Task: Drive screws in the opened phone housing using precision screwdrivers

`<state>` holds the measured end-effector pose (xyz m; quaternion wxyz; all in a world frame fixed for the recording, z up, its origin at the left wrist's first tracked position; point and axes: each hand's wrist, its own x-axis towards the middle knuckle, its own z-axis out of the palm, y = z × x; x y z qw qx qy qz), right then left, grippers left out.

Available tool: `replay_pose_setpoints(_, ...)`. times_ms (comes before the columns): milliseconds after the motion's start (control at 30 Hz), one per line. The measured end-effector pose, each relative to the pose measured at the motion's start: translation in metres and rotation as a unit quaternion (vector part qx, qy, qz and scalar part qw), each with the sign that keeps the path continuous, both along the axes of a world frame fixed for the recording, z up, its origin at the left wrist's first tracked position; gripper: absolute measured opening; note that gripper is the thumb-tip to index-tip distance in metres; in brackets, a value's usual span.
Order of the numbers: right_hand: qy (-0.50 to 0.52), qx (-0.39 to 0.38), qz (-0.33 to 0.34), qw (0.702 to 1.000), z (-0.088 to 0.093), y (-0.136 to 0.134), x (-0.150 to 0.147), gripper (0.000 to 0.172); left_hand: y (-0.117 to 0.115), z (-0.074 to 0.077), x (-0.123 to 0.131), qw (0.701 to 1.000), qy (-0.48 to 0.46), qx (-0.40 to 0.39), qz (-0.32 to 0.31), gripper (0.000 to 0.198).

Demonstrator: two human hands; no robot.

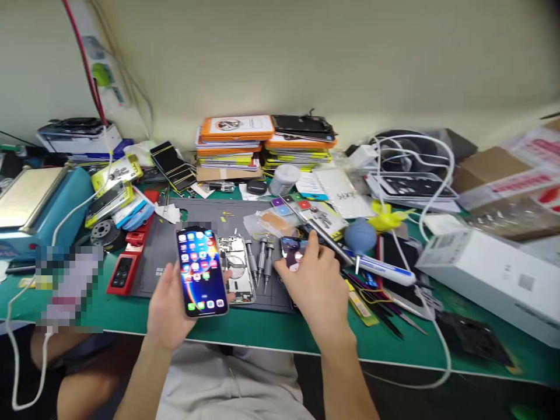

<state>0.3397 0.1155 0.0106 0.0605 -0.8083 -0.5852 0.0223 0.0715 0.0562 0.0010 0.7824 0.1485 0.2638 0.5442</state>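
Note:
My left hand (168, 309) holds a smartphone (203, 271) upright over the mat's front edge, fingers around its sides. Its lit screen shows rows of app icons. Behind it on the mat lies an opened phone body (238, 271) with its inner parts bare. Several precision screwdrivers (261, 262) lie side by side to the right of that body. My right hand (315, 277) is over a second smartphone (294, 248) with a lit screen, thumb at its left side and the fingers curled toward its right. The hand covers most of this phone.
A grey work mat (201, 213) lies on the green table (258, 335). Beyond are stacked orange boxes (238, 125). On the right are a blue air blower (361, 235), tweezers, looping white cables and a white box (494, 280). On the left, a person's legs (87, 379) show beside a blue machine (74, 204).

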Motion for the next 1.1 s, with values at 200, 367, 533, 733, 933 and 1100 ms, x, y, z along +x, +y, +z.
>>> replay_pose_setpoints(200, -0.006, -0.016, 0.010, 1.000, 0.005, -0.003, -0.002, 0.083, -0.010, 0.006, 0.013, 0.999, 0.030, -0.018, 0.005, 0.080)
replay_pose_setpoints(367, -0.002, -0.029, -0.001, 1.000, 0.005, -0.003, -0.003, 0.085, -0.019, -0.003, 0.014, 0.997, 0.062, -0.013, 0.039, 0.093)
replay_pose_setpoints(533, 0.086, 0.002, 0.015, 0.996, 0.001, -0.009, 0.014, 0.094, -0.024, -0.002, 0.009, 0.996, 0.056, -0.032, 0.054, 0.099)
replay_pose_setpoints(733, 0.337, 0.132, 0.034, 0.932, -0.019, -0.045, 0.053, 0.070, -0.023, 0.005, -0.008, 0.993, 0.072, -0.089, 0.037, 0.089)
replay_pose_setpoints(933, 0.291, 0.370, 0.105, 0.876, -0.045, -0.066, 0.066, 0.038, -0.018, 0.006, 0.001, 0.996, 0.025, -0.089, -0.003, 0.083)
replay_pose_setpoints(1100, 0.307, 0.417, 0.102, 0.849, -0.048, -0.076, 0.069, 0.040, -0.023, 0.002, 0.024, 0.999, -0.015, -0.031, -0.036, 0.096)
